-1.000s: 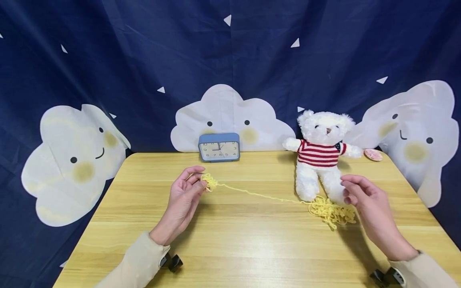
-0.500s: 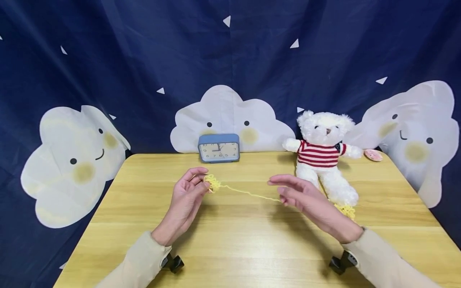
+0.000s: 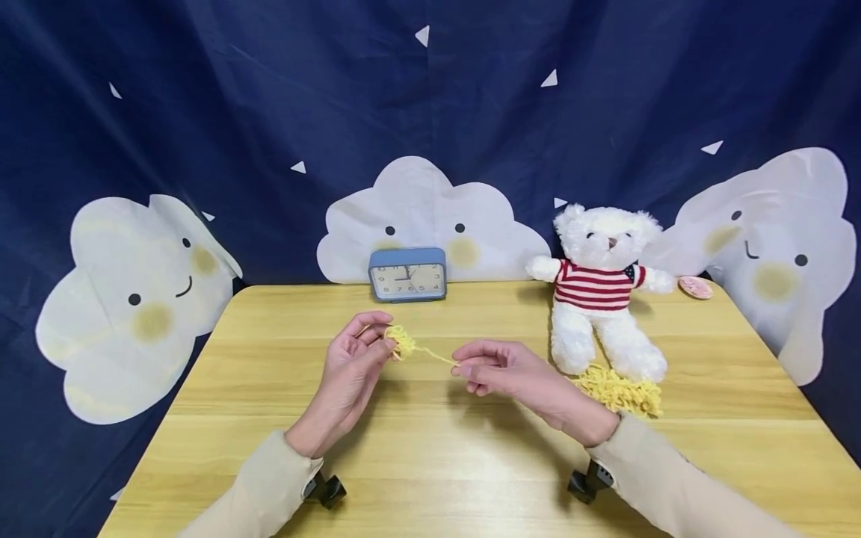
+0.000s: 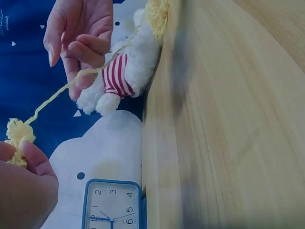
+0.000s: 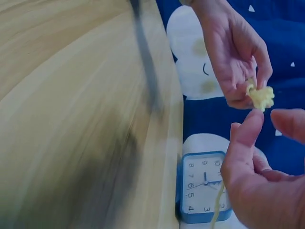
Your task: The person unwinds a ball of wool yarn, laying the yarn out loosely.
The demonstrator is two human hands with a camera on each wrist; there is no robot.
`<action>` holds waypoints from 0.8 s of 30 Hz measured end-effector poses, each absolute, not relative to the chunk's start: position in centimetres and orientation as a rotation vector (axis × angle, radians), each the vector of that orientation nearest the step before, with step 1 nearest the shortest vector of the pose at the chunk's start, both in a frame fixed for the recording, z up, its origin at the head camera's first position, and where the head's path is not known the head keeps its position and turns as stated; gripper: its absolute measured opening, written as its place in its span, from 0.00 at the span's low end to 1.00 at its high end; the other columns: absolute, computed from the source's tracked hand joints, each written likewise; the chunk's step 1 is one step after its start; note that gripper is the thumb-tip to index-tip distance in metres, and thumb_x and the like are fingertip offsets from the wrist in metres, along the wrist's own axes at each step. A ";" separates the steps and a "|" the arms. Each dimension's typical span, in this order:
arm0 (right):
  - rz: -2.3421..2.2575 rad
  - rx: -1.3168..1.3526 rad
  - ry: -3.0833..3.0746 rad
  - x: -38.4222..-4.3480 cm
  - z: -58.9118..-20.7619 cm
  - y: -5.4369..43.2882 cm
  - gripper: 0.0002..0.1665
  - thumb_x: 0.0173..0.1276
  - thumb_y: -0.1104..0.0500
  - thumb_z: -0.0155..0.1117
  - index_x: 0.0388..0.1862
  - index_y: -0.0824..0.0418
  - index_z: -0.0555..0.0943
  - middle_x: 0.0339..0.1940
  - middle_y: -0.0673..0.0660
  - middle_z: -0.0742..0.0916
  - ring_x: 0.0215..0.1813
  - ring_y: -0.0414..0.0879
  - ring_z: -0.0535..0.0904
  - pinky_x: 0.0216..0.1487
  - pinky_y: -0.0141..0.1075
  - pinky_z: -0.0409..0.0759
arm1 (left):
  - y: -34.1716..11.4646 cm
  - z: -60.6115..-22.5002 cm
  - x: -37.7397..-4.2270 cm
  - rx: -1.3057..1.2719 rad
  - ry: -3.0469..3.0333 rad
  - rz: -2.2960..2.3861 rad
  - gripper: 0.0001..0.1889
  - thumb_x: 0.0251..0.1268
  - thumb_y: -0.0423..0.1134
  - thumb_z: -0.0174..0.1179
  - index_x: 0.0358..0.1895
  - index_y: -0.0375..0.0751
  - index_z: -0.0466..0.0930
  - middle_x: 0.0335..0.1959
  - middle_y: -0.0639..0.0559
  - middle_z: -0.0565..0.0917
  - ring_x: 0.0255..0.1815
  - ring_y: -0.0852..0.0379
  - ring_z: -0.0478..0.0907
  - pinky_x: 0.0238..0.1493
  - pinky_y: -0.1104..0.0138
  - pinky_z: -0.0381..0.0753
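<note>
A small bundle of yellow yarn is pinched between the thumb and fingers of my left hand, above the table. One strand runs from it to my right hand, which faces the left hand a short way off. In the left wrist view this strand bends across my right hand's curled fingers, while the thumb stands apart from them. Beyond the hand it leads back to a looser yarn pile. That pile lies at the feet of a white teddy bear in a red-striped sweater.
A blue alarm clock stands at the back of the wooden table, left of the bear. A round pink item lies by the back right corner. Behind the table hangs a dark blue curtain with smiling clouds.
My right hand has swept left from the yarn pile and bear towards my left hand, shortening the strand visible between them. My left hand has stayed almost in place, still pinching the bundle.
</note>
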State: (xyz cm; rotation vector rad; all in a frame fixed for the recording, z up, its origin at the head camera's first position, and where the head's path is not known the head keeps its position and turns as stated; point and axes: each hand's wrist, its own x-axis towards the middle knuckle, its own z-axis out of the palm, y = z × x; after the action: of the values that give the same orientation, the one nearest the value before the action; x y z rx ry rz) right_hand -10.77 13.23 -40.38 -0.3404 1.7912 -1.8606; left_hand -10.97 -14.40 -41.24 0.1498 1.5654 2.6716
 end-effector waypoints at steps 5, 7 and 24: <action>-1.850 -0.317 1.900 -10.3 -39.8 13.3 0.13 0.78 0.64 0.68 0.55 0.72 0.84 0.41 0.57 0.89 0.41 0.45 0.84 0.45 0.33 0.88 | -14.3 -41.3 -11.0 0.155 1.578 2.666 0.20 0.69 0.13 0.57 0.58 0.34 0.80 0.46 0.47 0.84 0.43 0.56 0.82 0.44 0.71 0.87; -1.855 -0.315 1.954 -10.2 -39.4 13.5 0.12 0.78 0.64 0.68 0.53 0.71 0.85 0.40 0.57 0.88 0.40 0.45 0.83 0.44 0.33 0.87 | -14.4 -41.4 -11.1 0.146 1.581 2.671 0.19 0.70 0.14 0.58 0.58 0.35 0.80 0.46 0.47 0.84 0.43 0.56 0.83 0.44 0.71 0.87; -2.038 -0.151 2.050 -9.0 -38.4 18.6 0.07 0.83 0.60 0.66 0.48 0.64 0.85 0.37 0.53 0.86 0.36 0.43 0.81 0.40 0.33 0.85 | -15.4 -41.4 -11.1 0.071 1.648 2.690 0.18 0.72 0.17 0.58 0.56 0.39 0.82 0.42 0.50 0.84 0.41 0.58 0.83 0.44 0.70 0.87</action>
State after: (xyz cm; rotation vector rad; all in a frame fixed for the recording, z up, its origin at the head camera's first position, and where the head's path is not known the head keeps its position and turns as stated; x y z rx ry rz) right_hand -8.98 18.61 -38.38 -0.1512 2.0501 -2.0384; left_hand -11.06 -15.38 -41.35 0.0713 1.6478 2.6901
